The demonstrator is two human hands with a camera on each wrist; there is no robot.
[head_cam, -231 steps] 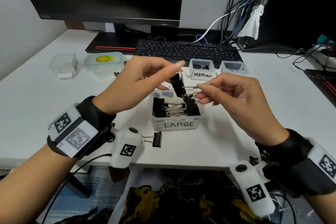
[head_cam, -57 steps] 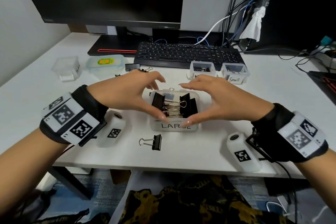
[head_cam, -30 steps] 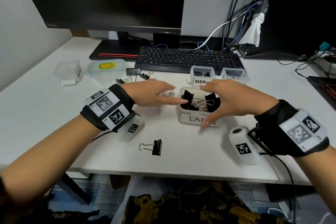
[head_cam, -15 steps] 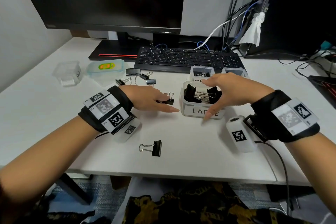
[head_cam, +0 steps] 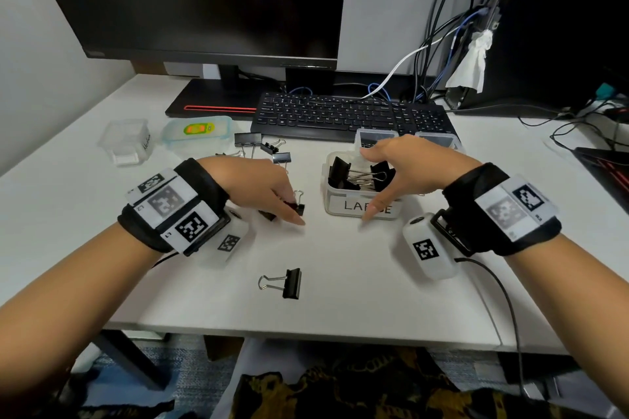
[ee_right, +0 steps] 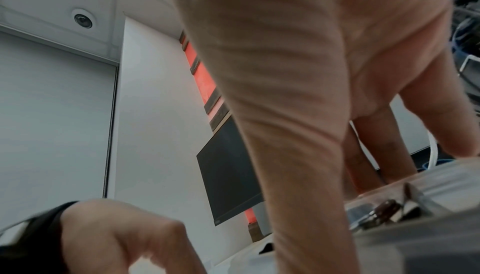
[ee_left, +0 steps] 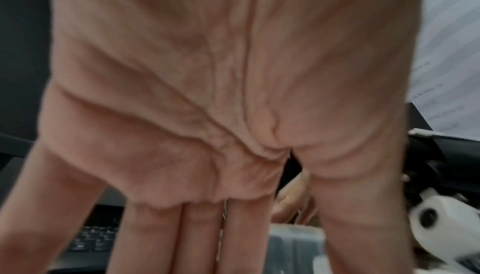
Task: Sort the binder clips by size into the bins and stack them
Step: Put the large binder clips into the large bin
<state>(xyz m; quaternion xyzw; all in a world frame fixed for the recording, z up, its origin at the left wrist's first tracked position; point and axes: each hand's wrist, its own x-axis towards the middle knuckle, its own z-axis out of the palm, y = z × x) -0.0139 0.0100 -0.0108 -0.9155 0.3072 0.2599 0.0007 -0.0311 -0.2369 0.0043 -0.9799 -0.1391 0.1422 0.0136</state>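
Observation:
The clear bin labelled LARGE (head_cam: pixel 335 207) stands right of centre and holds several big black binder clips (head_cam: pixel 340 169). My right hand (head_cam: pixel 371 184) spans it, thumb pressed on the front label and fingers over the far rim; the right wrist view shows the thumb (ee_right: pixel 298 155) down against the bin (ee_right: pixel 428 237). My left hand (head_cam: pixel 286 211) lies low on the table with straight fingers (ee_left: pixel 197 237) over a small black clip (head_cam: pixel 299 207). One black clip (head_cam: pixel 291 283) lies alone near the front. Several more clips (head_cam: pixel 248 139) lie behind the left hand.
Two smaller bins (head_cam: pixel 374 134) (head_cam: pixel 439 138) sit behind my right hand, partly hidden. A black keyboard (head_cam: pixel 340 112) and a monitor (head_cam: pixel 204 0) fill the back. Two clear lidded containers (head_cam: pixel 127 141) (head_cam: pixel 197 129) stand far left. Cables trail on the right; the table edge is close in front.
The right hand slid the LARGE bin to the right and away from me. The left hand left the bin and dropped leftward onto the small clip on the table.

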